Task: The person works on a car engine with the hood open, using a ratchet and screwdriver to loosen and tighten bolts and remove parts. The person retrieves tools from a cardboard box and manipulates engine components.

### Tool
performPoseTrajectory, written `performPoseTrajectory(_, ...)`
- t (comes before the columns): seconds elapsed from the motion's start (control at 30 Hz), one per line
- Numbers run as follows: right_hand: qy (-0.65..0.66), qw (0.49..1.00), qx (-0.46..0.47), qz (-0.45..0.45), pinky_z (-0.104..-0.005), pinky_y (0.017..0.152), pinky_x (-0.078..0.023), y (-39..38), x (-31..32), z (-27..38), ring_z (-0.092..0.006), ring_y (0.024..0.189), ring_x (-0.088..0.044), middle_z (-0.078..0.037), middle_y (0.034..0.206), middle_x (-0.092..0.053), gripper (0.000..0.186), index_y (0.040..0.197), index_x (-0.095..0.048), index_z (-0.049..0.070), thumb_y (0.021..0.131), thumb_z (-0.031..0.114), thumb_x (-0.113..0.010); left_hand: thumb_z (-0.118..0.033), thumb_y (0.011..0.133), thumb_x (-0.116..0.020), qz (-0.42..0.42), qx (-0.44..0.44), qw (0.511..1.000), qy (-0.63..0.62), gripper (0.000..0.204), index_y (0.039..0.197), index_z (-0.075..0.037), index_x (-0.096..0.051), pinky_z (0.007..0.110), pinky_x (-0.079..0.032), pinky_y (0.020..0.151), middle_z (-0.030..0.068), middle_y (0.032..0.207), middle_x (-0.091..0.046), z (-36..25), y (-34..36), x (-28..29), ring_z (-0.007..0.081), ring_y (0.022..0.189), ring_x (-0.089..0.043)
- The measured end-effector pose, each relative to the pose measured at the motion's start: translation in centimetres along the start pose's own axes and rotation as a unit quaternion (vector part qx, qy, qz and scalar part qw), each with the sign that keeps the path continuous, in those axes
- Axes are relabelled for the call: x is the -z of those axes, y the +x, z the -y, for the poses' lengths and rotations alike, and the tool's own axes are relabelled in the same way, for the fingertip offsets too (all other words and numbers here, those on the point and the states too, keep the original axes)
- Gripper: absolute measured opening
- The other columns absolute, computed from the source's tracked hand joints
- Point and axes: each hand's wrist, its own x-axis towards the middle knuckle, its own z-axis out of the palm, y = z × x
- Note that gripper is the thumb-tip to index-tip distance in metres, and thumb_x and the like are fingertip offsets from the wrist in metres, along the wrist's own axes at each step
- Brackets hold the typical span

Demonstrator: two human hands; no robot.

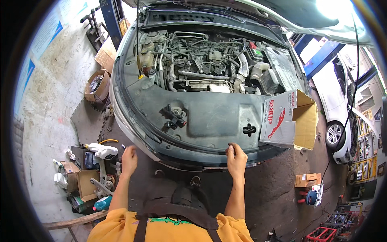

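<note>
My left hand [129,160] hangs beside the car's front left edge, its fingers curled; whatever may be in them is too small to make out. My right hand [236,159] is at the front rim of the black plastic cover [209,117], thumb and forefinger pressed together, their contents hidden. A black plastic part [174,117] lies on the cover's left, and a small black latch [249,129] shows right of centre. A white-and-red cardboard box [278,121] with an open flap sits at the cover's right end. Behind lies the exposed engine [205,60], under the raised hood [314,20].
Cartons, bottles and metal parts [86,183] crowd the floor on my left, near a wooden bar [74,222]. A carton [306,180] and red-and-blue tool [309,197] stand at right. Blue lift posts [322,58], a white car [334,117] and a red rack [320,236] surround the bay.
</note>
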Motion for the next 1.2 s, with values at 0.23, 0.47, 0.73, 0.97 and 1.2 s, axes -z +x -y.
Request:
performPoseTrajectory(0.23,0.004,1.0,0.007,-0.012,-0.0279,0.063,-0.054,6.7,0.2,0.6,-0.0135,0.068,-0.067,-0.01,0.079,-0.071,0.02,0.11,-0.068,-0.002,0.101,0.012,-0.057,-0.006,0.09,-0.065,0.037,-0.244,0.952,-0.183,0.014,0.102,-0.001,-0.065,0.037,-0.05,0.076,0.0149,0.095,-0.061,-21.0,8.2,-4.7,0.0325,0.086,-0.062)
performPoseTrajectory(0.47,-0.058,0.997,0.015,-0.056,-0.0319,0.064,-0.052,14.8,2.6,2.4,-0.0204,0.071,-0.07,-0.015,0.08,-0.072,0.021,0.107,-0.069,-0.003,0.099,0.012,-0.057,-0.007,0.091,-0.067,0.092,-0.261,0.911,-0.306,0.013,0.103,-0.002,-0.064,0.035,-0.051,0.07,0.0119,0.092,-0.063,-27.2,13.0,-8.6,0.0275,0.078,-0.064)
performPoseTrajectory(0.73,-0.032,0.995,0.016,-0.092,-0.0297,0.071,-0.052,31.5,-0.3,2.0,-0.0149,0.073,-0.067,-0.012,0.083,-0.072,0.021,0.108,-0.069,-0.001,0.098,0.015,-0.059,-0.001,0.09,-0.069,0.116,-0.214,0.901,-0.359,0.019,0.109,0.002,-0.065,0.029,-0.052,0.074,0.0079,0.096,-0.063,-29.3,20.6,-11.3,0.0161,0.084,-0.064)
performPoseTrajectory(0.97,-0.274,0.94,0.079,-0.191,-0.0464,0.081,-0.054,53.6,-6.0,-5.0,-0.0387,0.087,-0.069,-0.021,0.094,-0.071,0.032,0.108,-0.064,0.001,0.092,0.029,-0.062,-0.011,0.09,-0.068,0.097,-0.342,0.901,-0.25,0.014,0.099,-0.001,-0.067,0.037,-0.053,0.078,0.0125,0.099,-0.064,-36.6,32.2,-18.8,0.0307,0.089,-0.066)
performPoseTrajectory(1.2,-0.289,0.95,0.079,-0.082,-0.0572,0.1,-0.042,65.5,-12.4,-4.2,-0.046,0.119,-0.054,-0.029,0.121,-0.062,0.058,0.122,-0.049,-0.006,0.094,0.045,-0.06,-0.021,0.09,-0.068,0.102,-0.327,0.91,-0.232,0.05,0.132,-0.001,-0.05,0.044,-0.05,0.089,0.0227,0.125,-0.055,-44.0,48.4,-34.0,0.0376,0.105,-0.06)
